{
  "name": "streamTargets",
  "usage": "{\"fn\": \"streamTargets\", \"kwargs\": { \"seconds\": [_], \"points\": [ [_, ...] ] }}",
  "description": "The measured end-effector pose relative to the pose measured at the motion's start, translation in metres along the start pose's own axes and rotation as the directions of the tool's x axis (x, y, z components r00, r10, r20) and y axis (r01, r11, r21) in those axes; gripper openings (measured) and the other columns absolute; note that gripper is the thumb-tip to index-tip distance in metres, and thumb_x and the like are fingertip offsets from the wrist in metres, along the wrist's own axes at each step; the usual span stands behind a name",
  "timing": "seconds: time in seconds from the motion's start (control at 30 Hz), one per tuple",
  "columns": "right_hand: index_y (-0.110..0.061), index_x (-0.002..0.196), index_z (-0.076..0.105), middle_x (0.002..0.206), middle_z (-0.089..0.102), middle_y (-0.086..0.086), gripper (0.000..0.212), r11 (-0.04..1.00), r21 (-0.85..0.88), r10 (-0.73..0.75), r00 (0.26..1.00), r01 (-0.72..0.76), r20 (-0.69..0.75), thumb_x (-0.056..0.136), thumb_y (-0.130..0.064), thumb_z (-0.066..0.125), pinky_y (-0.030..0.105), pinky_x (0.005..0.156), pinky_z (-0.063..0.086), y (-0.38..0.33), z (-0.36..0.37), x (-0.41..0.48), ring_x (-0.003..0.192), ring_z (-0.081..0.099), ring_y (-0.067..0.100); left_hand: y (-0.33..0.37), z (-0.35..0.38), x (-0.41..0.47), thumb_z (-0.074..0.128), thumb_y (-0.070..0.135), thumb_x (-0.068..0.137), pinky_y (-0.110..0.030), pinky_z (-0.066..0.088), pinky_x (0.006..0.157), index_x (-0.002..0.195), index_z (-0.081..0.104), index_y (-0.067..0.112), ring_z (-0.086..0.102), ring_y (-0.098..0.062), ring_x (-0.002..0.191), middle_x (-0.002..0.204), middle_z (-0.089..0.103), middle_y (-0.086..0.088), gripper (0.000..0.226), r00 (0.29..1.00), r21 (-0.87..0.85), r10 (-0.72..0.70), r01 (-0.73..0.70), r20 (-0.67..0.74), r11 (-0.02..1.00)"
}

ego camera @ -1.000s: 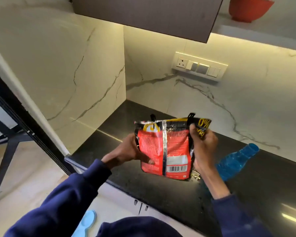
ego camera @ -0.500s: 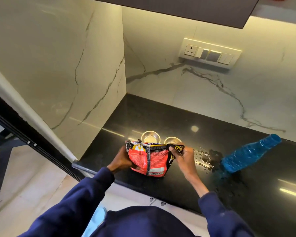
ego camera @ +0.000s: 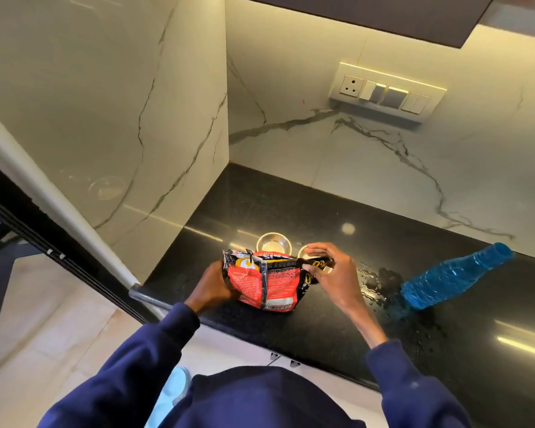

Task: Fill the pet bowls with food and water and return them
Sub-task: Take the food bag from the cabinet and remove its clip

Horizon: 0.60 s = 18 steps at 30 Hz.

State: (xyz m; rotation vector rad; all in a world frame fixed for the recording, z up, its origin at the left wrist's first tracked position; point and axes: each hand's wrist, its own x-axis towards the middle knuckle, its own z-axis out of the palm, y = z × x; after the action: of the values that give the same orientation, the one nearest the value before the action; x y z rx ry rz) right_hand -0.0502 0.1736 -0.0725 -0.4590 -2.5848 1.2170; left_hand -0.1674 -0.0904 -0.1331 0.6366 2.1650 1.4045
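- My left hand (ego camera: pixel 212 288) is curled round the left side of the red and black food pouch (ego camera: pixel 266 282), gripping it, fingers tucked behind.
- My right hand (ego camera: pixel 334 273) pinches the pouch's top right corner between thumb and forefinger; the other fingers are spread loosely above it.
- The pouch stands upright between my hands, over the front part of the black counter (ego camera: pixel 291 211), its crumpled top edge stretched between the two grips. I cannot tell whether its bottom rests on the stone.
- A small steel bowl (ego camera: pixel 274 242) sits on the counter just behind the pouch, at 12 o'clock from it. Its inside looks shiny; I cannot tell whether anything is in it.
- A second bowl (ego camera: pixel 303 251) is beside the first, at 1 o'clock from the pouch, mostly hidden by my right hand and the pouch corner.
- A blue plastic bottle (ego camera: pixel 454 276) lies on its side at 3 o'clock from the pouch, well apart, neck pointing toward 2 o'clock.
- Spilled water (ego camera: pixel 374 282) spots the counter between my right wrist and the bottle's base.
- A switch panel (ego camera: pixel 386 92) is on the marble wall at 1 o'clock, high above the bowls.
- My sleeves are dark blue, the right one pushed up the forearm.
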Motion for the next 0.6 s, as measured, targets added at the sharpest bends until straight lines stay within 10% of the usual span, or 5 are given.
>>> {"fn": "streamTargets", "kwargs": {
  "seconds": [0.27,0.43,0.6],
  "points": [
    [-0.018,0.113,0.071,0.116,0.073,0.001,0.033,0.987,-0.081,-0.138,0.989,0.142,0.052,0.082,-0.015,0.080,0.028,0.085,0.059,-0.018,-0.006,-0.001,0.100,0.070,0.011,0.023,-0.006,-0.016,0.088,0.009,0.071,-0.041,0.055,0.102,0.137,0.054,0.010,0.068,-0.017,0.117,0.128,0.067,-0.005,0.074,0.982,-0.159,-0.034,0.004,-0.184,0.987],
    [-0.018,0.109,0.072,0.114,0.073,0.003,0.027,0.960,-0.172,-0.203,0.974,0.219,0.103,0.083,-0.018,0.079,0.037,0.093,0.058,-0.025,-0.011,-0.001,0.103,0.068,0.013,0.061,-0.001,-0.016,0.089,0.019,0.071,-0.038,0.042,0.115,0.131,0.064,0.017,0.049,-0.016,0.137,0.141,0.060,-0.002,0.065,0.903,0.233,0.316,-0.254,-0.289,0.939],
    [-0.015,0.104,0.073,0.108,0.072,0.002,0.024,0.942,-0.217,-0.238,0.965,0.258,0.114,0.084,-0.027,0.079,0.031,0.091,0.054,-0.031,-0.013,-0.008,0.100,0.064,0.012,0.097,0.024,0.001,0.084,0.023,0.076,-0.041,0.009,0.125,0.115,0.073,0.021,0.038,-0.017,0.145,0.135,0.063,0.002,0.041,0.881,0.517,0.469,-0.373,-0.064,0.770]
  ]
}}
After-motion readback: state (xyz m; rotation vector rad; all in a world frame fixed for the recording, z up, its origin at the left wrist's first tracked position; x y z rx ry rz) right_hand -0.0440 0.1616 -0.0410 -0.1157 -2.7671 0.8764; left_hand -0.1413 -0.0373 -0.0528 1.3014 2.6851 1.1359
